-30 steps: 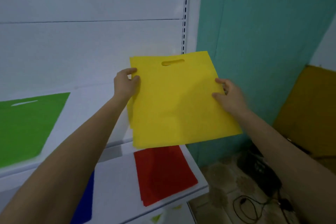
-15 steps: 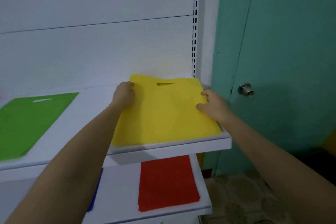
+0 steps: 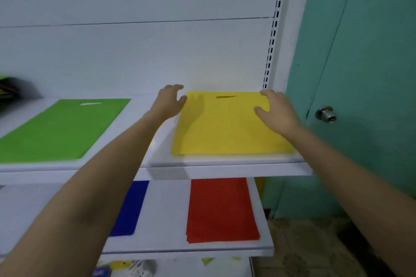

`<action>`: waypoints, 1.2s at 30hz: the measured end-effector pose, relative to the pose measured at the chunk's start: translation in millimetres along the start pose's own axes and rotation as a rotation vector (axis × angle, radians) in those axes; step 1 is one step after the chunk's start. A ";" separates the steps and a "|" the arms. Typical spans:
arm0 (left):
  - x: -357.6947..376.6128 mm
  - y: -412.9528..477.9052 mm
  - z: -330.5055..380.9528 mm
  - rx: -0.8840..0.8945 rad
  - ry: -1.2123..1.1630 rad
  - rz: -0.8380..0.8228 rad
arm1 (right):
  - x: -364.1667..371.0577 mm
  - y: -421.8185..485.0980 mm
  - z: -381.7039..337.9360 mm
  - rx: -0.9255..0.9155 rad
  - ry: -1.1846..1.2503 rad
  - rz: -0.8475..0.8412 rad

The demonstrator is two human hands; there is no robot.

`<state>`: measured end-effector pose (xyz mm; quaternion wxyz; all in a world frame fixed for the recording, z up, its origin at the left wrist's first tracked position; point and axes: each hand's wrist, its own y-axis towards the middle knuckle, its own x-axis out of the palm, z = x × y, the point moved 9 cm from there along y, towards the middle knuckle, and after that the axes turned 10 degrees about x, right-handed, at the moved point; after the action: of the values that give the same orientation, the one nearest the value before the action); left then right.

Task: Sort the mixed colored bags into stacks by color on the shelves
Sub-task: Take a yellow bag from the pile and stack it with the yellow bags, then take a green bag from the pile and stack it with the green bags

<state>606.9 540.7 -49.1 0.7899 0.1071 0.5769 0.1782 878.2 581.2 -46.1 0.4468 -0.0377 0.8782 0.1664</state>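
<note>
A yellow bag (image 3: 225, 128) lies flat at the right end of the upper white shelf (image 3: 225, 167), handle slot toward the wall. My left hand (image 3: 170, 102) hovers just off its left top corner, fingers spread, holding nothing. Over the bag's right top corner is my right hand (image 3: 275, 111), fingers apart; whether it touches the bag I cannot tell. A green bag (image 3: 60, 130) rests on the same shelf to the left. On the lower shelf (image 3: 180, 248) lie a red stack (image 3: 221, 209) and a blue bag (image 3: 130, 207), partly behind my left arm.
A teal door (image 3: 364, 74) with a metal knob (image 3: 325, 114) stands right of the shelving. The slotted white upright (image 3: 273, 29) marks the shelf's right end. A dark blurred object (image 3: 15, 92) sits at the far left. Small items (image 3: 126, 267) show below the lower shelf.
The yellow bag went from held in the air to lying flat on the upper shelf. Both hands have let go of its edges and opened.
</note>
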 end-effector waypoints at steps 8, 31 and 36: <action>-119.1 -106.8 -53.5 0.091 0.221 0.122 | 76.5 -92.8 -192.1 -0.403 -0.055 -0.118; -393.4 -444.5 -416.7 -0.403 0.316 0.351 | 279.0 -271.2 -611.0 -0.716 0.180 -0.336; -418.9 -408.0 -484.8 -0.381 0.339 0.328 | 311.0 -210.4 -651.8 -0.565 0.275 -0.314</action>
<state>97.6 -19.4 12.8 0.6488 0.0173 0.6318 0.4238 234.3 196.2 7.0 0.3162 -0.3167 0.8329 0.3255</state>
